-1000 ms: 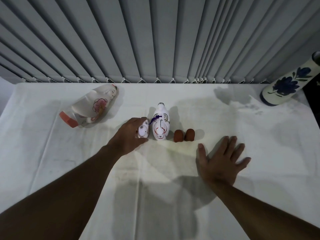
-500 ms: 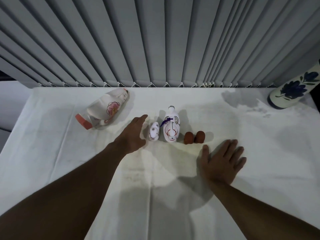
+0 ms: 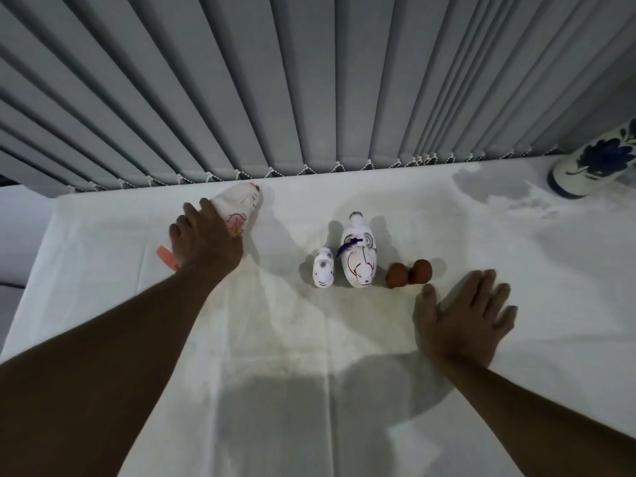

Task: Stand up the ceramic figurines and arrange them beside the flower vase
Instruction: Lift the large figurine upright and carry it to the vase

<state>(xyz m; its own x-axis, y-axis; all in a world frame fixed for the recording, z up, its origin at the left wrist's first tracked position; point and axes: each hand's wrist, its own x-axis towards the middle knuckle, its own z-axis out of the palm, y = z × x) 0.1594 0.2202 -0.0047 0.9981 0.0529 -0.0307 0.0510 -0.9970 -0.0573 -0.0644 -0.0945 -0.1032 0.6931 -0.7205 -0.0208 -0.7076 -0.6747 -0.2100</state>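
The large figurine lies on its side at the far left of the white tablecloth, its painted head pointing toward the grey blinds and its orange base toward the near left. As glazed ceramic it is likely rigid, smooth enough to slip, and liable to chip if it tips back onto the table (the cloth would soften that only a little). The broad rounded body looks the safest place to grip, with the orange base swung down as the foot.

The left hand lies over the figurine's lower body, fingers curved across it; whether they have closed into a real hold I cannot tell, since the hand hides the contact. The right hand rests flat and spread on the cloth, touching nothing, just near the two small brown pieces.

A small white figurine and a taller one with a purple cord stand side by side mid-table. The blue-flowered vase sits at the far right, well apart from everything else.
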